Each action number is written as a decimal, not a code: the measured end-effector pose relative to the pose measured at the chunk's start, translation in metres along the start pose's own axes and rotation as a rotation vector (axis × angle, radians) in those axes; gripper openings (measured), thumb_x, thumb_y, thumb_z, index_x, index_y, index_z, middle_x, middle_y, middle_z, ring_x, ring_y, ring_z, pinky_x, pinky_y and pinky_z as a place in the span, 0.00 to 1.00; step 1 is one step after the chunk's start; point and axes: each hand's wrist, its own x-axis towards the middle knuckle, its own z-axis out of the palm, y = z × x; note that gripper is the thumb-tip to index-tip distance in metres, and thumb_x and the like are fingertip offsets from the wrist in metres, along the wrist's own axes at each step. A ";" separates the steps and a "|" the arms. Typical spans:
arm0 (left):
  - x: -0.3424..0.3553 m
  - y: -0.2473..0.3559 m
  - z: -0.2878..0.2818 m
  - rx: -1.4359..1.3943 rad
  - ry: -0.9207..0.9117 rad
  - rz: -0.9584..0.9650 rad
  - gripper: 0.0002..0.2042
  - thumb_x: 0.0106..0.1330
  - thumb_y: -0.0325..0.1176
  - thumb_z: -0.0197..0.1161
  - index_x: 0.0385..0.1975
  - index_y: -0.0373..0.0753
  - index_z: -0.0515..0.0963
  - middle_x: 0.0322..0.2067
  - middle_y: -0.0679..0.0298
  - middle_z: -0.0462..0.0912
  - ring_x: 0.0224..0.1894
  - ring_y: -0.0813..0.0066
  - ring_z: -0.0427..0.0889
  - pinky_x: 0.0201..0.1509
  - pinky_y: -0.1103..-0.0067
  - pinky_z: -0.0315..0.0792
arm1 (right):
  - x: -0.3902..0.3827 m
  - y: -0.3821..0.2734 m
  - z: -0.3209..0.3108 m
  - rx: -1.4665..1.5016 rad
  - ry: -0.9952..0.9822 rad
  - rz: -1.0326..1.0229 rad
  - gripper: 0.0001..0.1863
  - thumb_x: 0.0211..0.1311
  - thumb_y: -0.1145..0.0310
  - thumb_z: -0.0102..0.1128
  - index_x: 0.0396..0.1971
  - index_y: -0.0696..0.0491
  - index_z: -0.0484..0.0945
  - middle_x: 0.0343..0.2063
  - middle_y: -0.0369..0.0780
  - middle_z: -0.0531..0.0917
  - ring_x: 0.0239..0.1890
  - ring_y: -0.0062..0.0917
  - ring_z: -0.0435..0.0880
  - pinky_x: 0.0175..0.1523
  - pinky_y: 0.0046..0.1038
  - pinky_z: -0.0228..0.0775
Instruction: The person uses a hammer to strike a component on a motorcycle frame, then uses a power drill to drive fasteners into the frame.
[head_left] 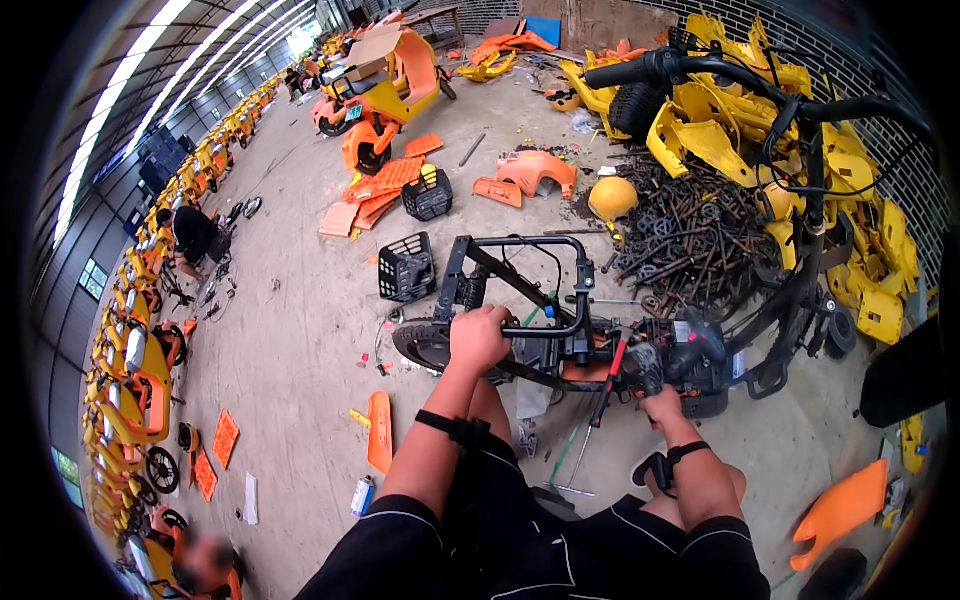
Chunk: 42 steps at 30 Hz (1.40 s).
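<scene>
My left hand (480, 338) is wrapped round a black tube of a stripped scooter frame (525, 330), beside its shock absorber (475, 290) and above the rear wheel (420, 345). In my right hand (661, 404) is a dark power driver (648, 370), its front end pointed at the frame's low middle section. Motion blur hides the tip and what it touches. A tool with a red handle (618, 358) leans across the frame just left of the driver. Black handlebars (740, 68) rise at the far right end of the frame.
Loose dark metal parts (690, 230) lie heaped beyond the frame, with yellow panels (730, 110) behind. Black baskets (405, 268) and orange panels (380, 430) lie on the floor. A spray can (362, 496) stands near my left leg. Another person (195, 235) crouches at far left.
</scene>
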 end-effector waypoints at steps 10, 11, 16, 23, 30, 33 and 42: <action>0.004 0.009 -0.005 0.021 -0.065 -0.011 0.13 0.49 0.35 0.72 0.37 0.48 0.84 0.34 0.64 0.85 0.40 0.58 0.85 0.47 0.64 0.75 | -0.022 -0.103 -0.009 1.039 -0.178 -0.445 0.13 0.52 0.75 0.63 0.39 0.55 0.76 0.32 0.35 0.79 0.32 0.22 0.79 0.41 0.27 0.74; 0.004 0.010 -0.005 0.027 -0.050 -0.022 0.13 0.49 0.35 0.71 0.36 0.48 0.84 0.35 0.64 0.85 0.38 0.57 0.85 0.46 0.63 0.75 | -0.023 -0.110 -0.016 1.056 -0.150 -0.557 0.18 0.52 0.76 0.61 0.45 0.55 0.75 0.33 0.36 0.78 0.32 0.23 0.79 0.41 0.27 0.74; 0.005 0.011 -0.002 0.058 -0.030 -0.027 0.11 0.52 0.35 0.69 0.36 0.49 0.85 0.33 0.64 0.85 0.38 0.55 0.85 0.47 0.65 0.75 | -0.025 -0.145 -0.048 1.322 -0.361 -0.446 0.17 0.69 0.69 0.63 0.55 0.56 0.73 0.38 0.42 0.83 0.38 0.30 0.86 0.40 0.35 0.82; 0.007 0.010 -0.006 0.042 -0.061 -0.032 0.11 0.50 0.33 0.69 0.36 0.48 0.84 0.34 0.64 0.85 0.40 0.55 0.84 0.48 0.64 0.75 | -0.019 -0.153 -0.059 1.369 -0.606 -0.470 0.20 0.63 0.76 0.65 0.55 0.56 0.76 0.54 0.46 0.84 0.38 0.25 0.85 0.46 0.29 0.81; 0.004 0.006 -0.003 0.038 -0.038 -0.026 0.11 0.50 0.33 0.69 0.35 0.48 0.84 0.34 0.64 0.84 0.40 0.57 0.85 0.48 0.63 0.75 | -0.036 -0.157 -0.058 0.993 -0.446 -0.550 0.19 0.55 0.80 0.62 0.49 0.56 0.82 0.44 0.38 0.87 0.35 0.19 0.83 0.41 0.23 0.76; 0.002 0.005 -0.003 0.019 -0.049 -0.021 0.11 0.50 0.33 0.69 0.35 0.48 0.84 0.33 0.64 0.84 0.39 0.57 0.85 0.48 0.63 0.75 | -0.067 -0.177 -0.081 0.889 -0.400 -0.651 0.26 0.51 0.81 0.62 0.55 0.57 0.79 0.45 0.40 0.88 0.33 0.20 0.83 0.39 0.26 0.77; 0.000 -0.002 0.000 -0.040 0.026 0.026 0.10 0.48 0.33 0.69 0.32 0.47 0.84 0.31 0.65 0.84 0.39 0.60 0.85 0.46 0.64 0.75 | -0.102 -0.217 -0.116 0.805 -0.354 -0.535 0.23 0.50 0.81 0.67 0.50 0.59 0.83 0.40 0.39 0.88 0.29 0.23 0.83 0.38 0.27 0.77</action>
